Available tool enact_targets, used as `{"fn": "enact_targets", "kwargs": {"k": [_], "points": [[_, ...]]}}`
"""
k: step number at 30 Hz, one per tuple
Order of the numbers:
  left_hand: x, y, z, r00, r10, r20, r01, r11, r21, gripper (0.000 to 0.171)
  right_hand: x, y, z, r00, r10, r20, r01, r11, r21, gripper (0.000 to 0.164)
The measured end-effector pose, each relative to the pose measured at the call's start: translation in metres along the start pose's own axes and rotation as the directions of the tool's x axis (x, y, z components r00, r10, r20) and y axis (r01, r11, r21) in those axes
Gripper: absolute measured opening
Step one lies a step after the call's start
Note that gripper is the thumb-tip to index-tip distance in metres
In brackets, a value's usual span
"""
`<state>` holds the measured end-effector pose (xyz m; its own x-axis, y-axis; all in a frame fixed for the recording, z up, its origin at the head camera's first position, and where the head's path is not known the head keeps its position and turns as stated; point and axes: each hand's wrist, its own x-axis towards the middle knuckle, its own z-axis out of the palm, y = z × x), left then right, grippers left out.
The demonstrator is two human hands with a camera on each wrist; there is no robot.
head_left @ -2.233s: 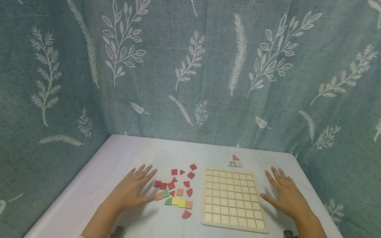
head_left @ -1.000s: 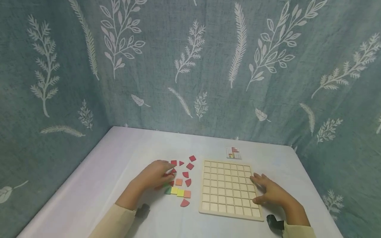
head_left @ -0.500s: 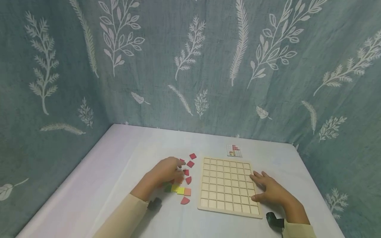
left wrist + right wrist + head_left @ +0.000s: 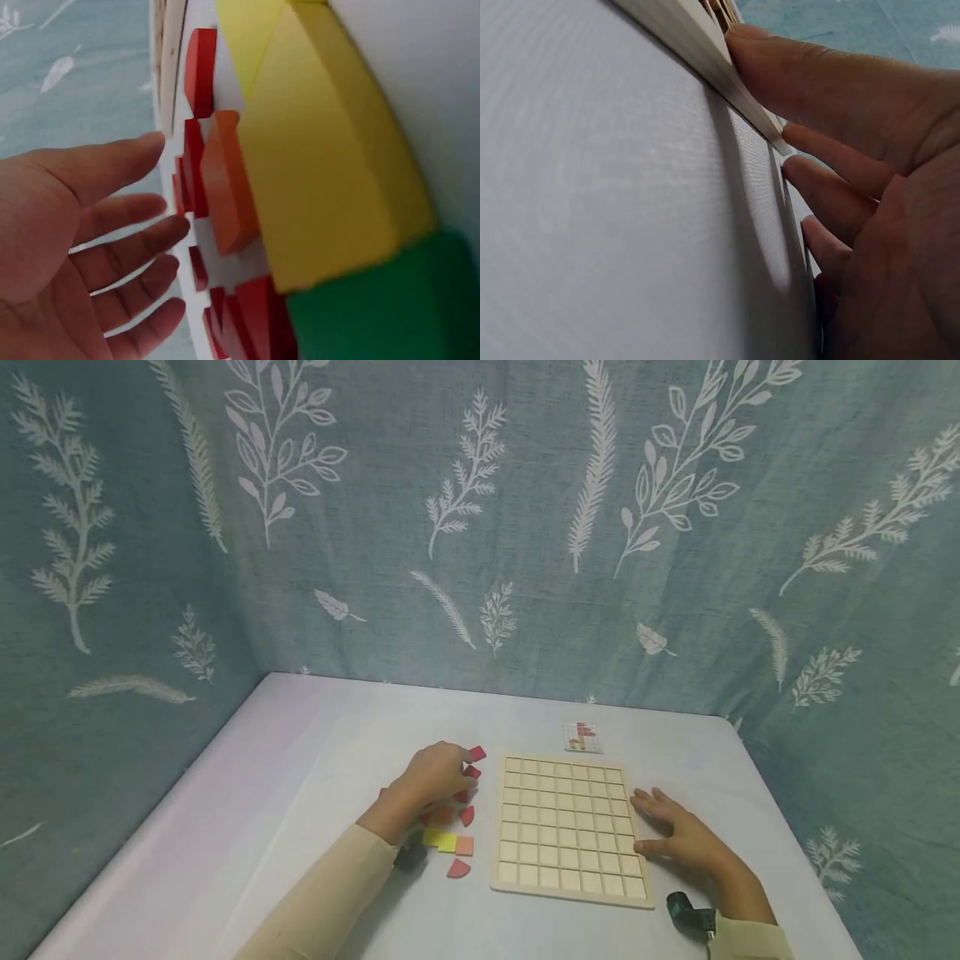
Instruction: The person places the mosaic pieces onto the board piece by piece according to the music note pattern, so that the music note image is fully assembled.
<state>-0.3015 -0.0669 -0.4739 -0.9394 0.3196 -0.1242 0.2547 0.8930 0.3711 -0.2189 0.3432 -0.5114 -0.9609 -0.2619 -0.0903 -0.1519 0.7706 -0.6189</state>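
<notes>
My left hand (image 4: pixel 438 772) reaches over a scatter of small coloured tiles. Its thumb and fingertips are close to a red square tile (image 4: pixel 472 772); in the left wrist view the fingers are apart and loosely bent, with nothing held. An orange square tile (image 4: pixel 225 180), a large-looking yellow tile (image 4: pixel 322 157) and a green tile (image 4: pixel 390 300) lie in front of that hand. Several tiles are hidden beneath it in the head view. At the right side of the wooden grid board (image 4: pixel 498 843), my right hand (image 4: pixel 686 839) rests with its thumb (image 4: pixel 754 64) against the edge, fingers extended.
Behind the board lies a small pattern card (image 4: pixel 582 737) printed with red and yellow shapes. A red quarter-round tile (image 4: pixel 459 868) lies nearest the front of the scatter, below an orange tile (image 4: pixel 465 846). Leaf-patterned cloth (image 4: pixel 390 527) surrounds the white table (image 4: pixel 337 714) behind and at the sides.
My left hand has moved right and away from me across the tiles, from their left side to the far red squares. My right hand has come in from the right to the board's edge.
</notes>
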Motion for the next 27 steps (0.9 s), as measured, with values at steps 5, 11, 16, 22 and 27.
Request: {"fn": "enact_targets", "kwargs": {"k": [5, 11, 16, 22, 27], "points": [[0.006, 0.002, 0.003, 1.0, -0.022, -0.005, 0.022, 0.999, 0.026, 0.023, -0.001, 0.0, 0.004, 0.998, 0.055, -0.008, -0.055, 0.998, 0.009, 0.093], [0.009, 0.001, 0.004, 0.999, -0.005, 0.038, 0.006, 1.0, -0.009, 0.015, -0.002, -0.002, 0.006, 0.998, 0.06, -0.002, -0.06, 0.998, -0.003, 0.092], [0.01, -0.001, 0.003, 0.999, 0.045, 0.015, -0.045, 0.999, -0.003, 0.015, 0.0, -0.003, 0.003, 1.0, 0.024, 0.009, -0.024, 1.0, -0.005, 0.093], [0.02, 0.005, -0.005, 0.969, 0.245, -0.045, -0.242, 0.969, 0.057, 0.006, 0.005, -0.003, -0.003, 0.999, -0.014, 0.03, 0.014, 1.0, 0.006, 0.1], [0.032, 0.013, -0.006, 0.939, 0.344, -0.029, -0.34, 0.936, 0.094, 0.006, 0.012, -0.004, -0.002, 0.999, -0.029, 0.041, 0.029, 1.0, -0.011, 0.101]]}}
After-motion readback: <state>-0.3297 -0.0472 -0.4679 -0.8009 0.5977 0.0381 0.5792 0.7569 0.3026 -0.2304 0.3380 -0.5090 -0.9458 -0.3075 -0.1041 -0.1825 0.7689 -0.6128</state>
